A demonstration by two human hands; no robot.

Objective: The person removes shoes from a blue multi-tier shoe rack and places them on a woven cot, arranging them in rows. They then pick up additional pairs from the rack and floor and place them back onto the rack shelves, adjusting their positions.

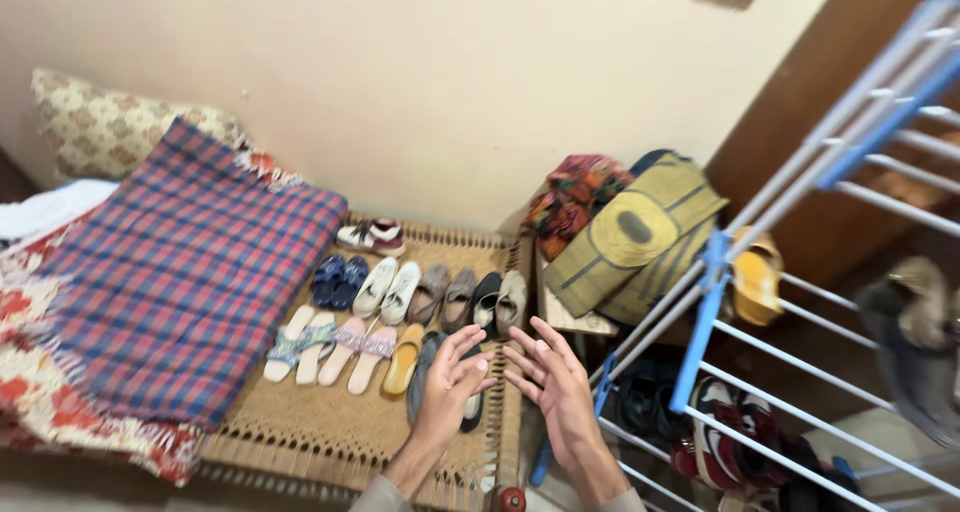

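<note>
My left hand [447, 384] and my right hand [553, 382] are raised side by side over the foot of a woven cot [330, 434], fingers spread, holding nothing. Just beyond my fingertips lie rows of footwear on the cot: blue sandals [338, 280], white shoes [388, 289], grey-brown shoes [444, 296], a black shoe and a beige shoe [498, 302], pale slippers [318, 345], a yellow slipper [403, 359]. A maroon-and-white sneaker [372, 237] sits near the wall. A dark shoe lies partly hidden under my left hand.
A plaid blanket [185, 272] covers the cot's left part, with a floral pillow [100, 127] behind. Folded cloth and a yellow-green bag [630, 237] rest on a small stand. A white-and-blue rack [800, 272] at right holds several shoes, including a yellow one [757, 282].
</note>
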